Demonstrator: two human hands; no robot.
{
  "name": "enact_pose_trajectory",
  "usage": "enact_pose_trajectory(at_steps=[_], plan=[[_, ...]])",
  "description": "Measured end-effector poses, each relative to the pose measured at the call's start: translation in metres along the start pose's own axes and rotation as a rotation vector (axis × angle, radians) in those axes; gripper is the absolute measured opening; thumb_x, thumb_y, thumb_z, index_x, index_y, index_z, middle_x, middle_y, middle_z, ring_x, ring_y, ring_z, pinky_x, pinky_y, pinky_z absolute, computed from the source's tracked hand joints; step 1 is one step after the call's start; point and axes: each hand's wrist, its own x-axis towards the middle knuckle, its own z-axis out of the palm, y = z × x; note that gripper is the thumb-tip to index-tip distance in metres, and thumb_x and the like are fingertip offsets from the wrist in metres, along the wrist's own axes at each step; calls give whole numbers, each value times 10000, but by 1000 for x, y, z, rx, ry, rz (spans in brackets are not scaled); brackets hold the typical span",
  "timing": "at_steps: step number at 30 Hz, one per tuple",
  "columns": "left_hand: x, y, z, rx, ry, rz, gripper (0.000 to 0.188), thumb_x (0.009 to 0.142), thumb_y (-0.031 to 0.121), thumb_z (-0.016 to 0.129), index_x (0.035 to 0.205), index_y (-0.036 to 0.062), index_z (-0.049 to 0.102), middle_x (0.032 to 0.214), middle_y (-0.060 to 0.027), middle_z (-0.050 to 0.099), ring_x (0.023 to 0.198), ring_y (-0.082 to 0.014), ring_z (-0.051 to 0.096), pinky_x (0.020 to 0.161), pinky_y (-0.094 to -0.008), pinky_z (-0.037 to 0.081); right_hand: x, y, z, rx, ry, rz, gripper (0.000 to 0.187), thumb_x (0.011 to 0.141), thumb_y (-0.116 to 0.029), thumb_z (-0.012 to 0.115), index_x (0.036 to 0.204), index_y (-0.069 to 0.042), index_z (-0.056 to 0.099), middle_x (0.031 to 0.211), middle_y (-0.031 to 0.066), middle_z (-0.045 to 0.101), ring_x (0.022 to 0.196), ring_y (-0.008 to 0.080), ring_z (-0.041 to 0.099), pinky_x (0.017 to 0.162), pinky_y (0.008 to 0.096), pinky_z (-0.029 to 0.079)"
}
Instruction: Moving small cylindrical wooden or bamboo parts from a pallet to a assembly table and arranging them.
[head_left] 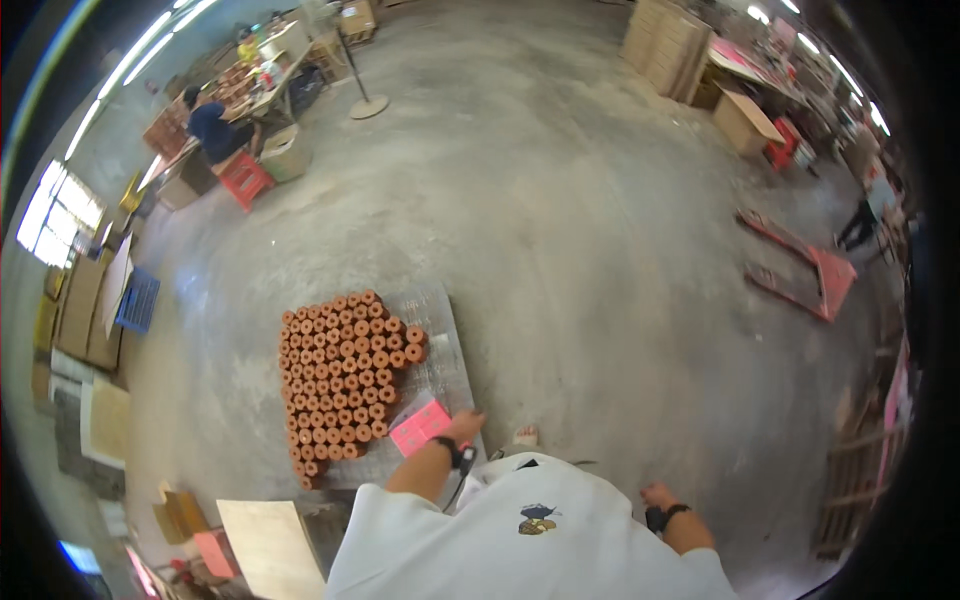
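Note:
My left hand (465, 427) reaches out at the near edge of a grey board (440, 345) on the floor. Right beside it is a pink sheet (421, 428) with printing; whether the hand grips it or only hovers by it is unclear. Rows of reddish-brown round pieces (340, 375) with holes in their middles cover much of the board, packed close together. My right hand (658, 495) hangs low at my right side, away from the board, its fingers small and partly curled. Nothing shows in it. Both wrists wear dark bands.
A red pallet jack (825, 280) stands at the right. At the far left a person in dark clothes (210, 125) sits on a red stool (245, 180) by a workbench. A pale board (270, 550) is near my left; a blue crate (138, 300) lies farther left.

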Motion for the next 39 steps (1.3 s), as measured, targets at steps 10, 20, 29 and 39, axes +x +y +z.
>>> enact_pose_trajectory(at_steps=[10,20,29,39], plan=[[180,223,-80,-123,164,-45,399,893,309,571,1138,14,681,1114,-235,689,1079,-398,643,951,-450,503,126,-81,-231,-747,-326,-319,337,810,-266,682,1112,-118,712,1122,130,706,1042,363,671,897,472,537],[51,22,10,-34,-80,-657,449,841,466,633,964,45,730,942,-200,713,890,-342,692,783,-468,532,321,-420,-442,198,-12,-449,241,855,-202,655,961,15,670,765,132,661,698,222,653,582,377,518],[189,25,-4,-446,261,-1108,333,835,291,645,1086,94,736,1011,-206,708,973,-323,693,828,-448,550,404,-558,-486,-452,-135,-411,325,835,-289,642,1031,-53,749,902,140,743,823,252,706,751,372,548],[336,90,-260,-609,706,-636,481,880,399,558,1104,-2,701,1126,-265,676,1105,-397,638,962,-439,493,465,-733,-585,-519,-237,-304,306,903,-256,634,1085,-16,688,957,108,710,739,233,697,639,379,578]])
